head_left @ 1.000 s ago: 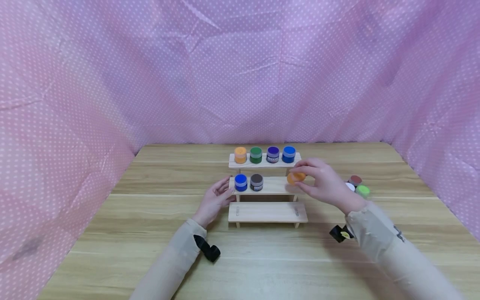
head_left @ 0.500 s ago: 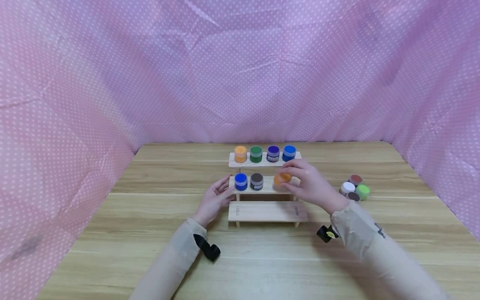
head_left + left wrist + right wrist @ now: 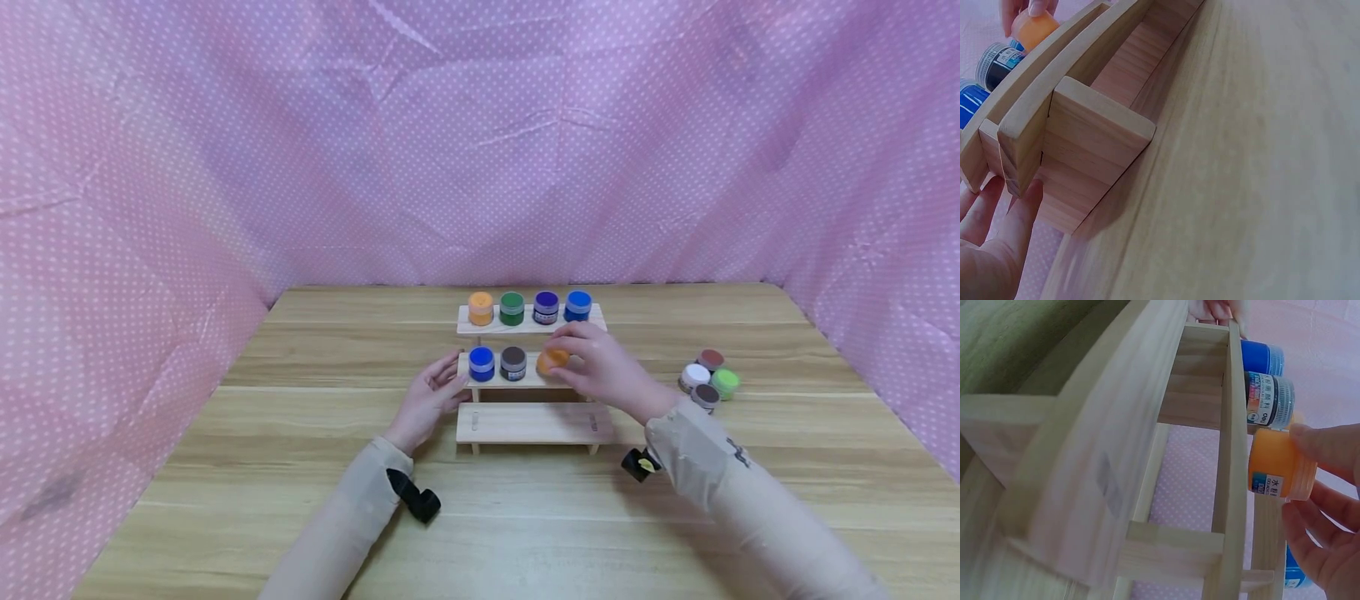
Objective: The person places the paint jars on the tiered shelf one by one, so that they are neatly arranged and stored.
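A wooden tiered stand [image 3: 536,425] with three steps stands on the table. My left hand [image 3: 427,402] holds the left end of its middle step, fingertips against the wood [image 3: 1019,131]. On that step sit a blue paint jar [image 3: 482,364] and, to its right, a dark brown paint jar [image 3: 513,364]. My right hand [image 3: 611,371] pinches an orange paint jar [image 3: 1272,464] by its lid, thumb on one side and fingers on the other. The jar is upright at the middle step, right of the brown one; its base is at or very near the wood.
Orange [image 3: 481,308], green [image 3: 512,308], purple [image 3: 546,307] and blue [image 3: 577,306] jars line the top step. Right of the stand are white [image 3: 694,377], light green [image 3: 725,383], reddish-brown [image 3: 710,360] and dark brown [image 3: 705,397] jars. Pink dotted cloth [image 3: 480,142] surrounds the table.
My right hand has moved left along the middle step with the orange paint jar, closer to the brown one. The left hand has stayed at the stand's left end.
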Motion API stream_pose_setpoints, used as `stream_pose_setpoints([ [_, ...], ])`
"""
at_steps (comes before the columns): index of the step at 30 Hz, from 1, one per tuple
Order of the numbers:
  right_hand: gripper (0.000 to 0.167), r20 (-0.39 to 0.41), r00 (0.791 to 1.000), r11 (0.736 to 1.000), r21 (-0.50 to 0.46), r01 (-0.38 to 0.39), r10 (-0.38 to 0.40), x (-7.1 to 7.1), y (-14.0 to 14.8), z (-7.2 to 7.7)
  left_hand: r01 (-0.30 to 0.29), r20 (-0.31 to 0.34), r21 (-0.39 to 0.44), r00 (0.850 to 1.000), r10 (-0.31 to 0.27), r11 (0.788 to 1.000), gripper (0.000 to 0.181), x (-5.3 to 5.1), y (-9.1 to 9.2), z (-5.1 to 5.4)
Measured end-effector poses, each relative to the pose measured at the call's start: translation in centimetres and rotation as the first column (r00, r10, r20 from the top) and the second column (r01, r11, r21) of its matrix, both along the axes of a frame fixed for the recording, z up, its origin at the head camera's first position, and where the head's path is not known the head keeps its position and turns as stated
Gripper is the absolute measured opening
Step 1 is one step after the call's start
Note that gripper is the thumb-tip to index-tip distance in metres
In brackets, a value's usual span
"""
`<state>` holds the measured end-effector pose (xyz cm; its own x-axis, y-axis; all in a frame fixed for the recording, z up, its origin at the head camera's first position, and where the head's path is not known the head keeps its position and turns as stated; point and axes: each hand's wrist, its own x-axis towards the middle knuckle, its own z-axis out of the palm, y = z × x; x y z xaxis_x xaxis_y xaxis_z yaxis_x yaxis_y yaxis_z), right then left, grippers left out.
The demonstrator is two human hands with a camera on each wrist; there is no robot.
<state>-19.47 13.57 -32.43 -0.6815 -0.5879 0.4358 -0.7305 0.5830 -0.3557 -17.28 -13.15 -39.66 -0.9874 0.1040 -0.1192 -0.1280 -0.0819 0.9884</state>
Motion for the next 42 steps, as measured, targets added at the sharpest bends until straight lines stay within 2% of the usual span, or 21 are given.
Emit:
stream_pose_setpoints([
  [6,0.031,-0.009,1.000,0.999,0.043,-0.003,0.004,-0.25,-0.19,-0.09,-0.002,-0.002,-0.008,1.000,0.002,1.000,0.053,-0.16,0.03,-0.12],
  [14,0.030,0.029,1.000,0.997,0.072,0.002,-0.004,-0.64,-0.39,-0.26,-0.003,-0.003,-0.005,1.000,0.003,1.000,0.053,-0.16,-0.06,-0.19],
  [28,0.029,0.048,0.999,0.998,0.058,-0.008,0.005,-0.80,-0.68,-0.49,-0.005,0.007,-0.015,1.000,0.005,1.000,0.052,-0.35,-0.16,-0.01],
  [36,0.029,0.035,0.999,0.998,0.055,-0.008,0.006,-0.57,-0.73,-0.52,-0.006,0.013,0.000,1.000,0.006,1.000,0.052,-0.23,-0.14,0.05],
  [42,0.027,-0.003,1.000,0.999,0.048,-0.024,0.024,-0.49,-0.74,-0.85,-0.007,0.001,0.003,1.000,0.007,1.000,0.052,-0.23,-0.10,-0.08],
])
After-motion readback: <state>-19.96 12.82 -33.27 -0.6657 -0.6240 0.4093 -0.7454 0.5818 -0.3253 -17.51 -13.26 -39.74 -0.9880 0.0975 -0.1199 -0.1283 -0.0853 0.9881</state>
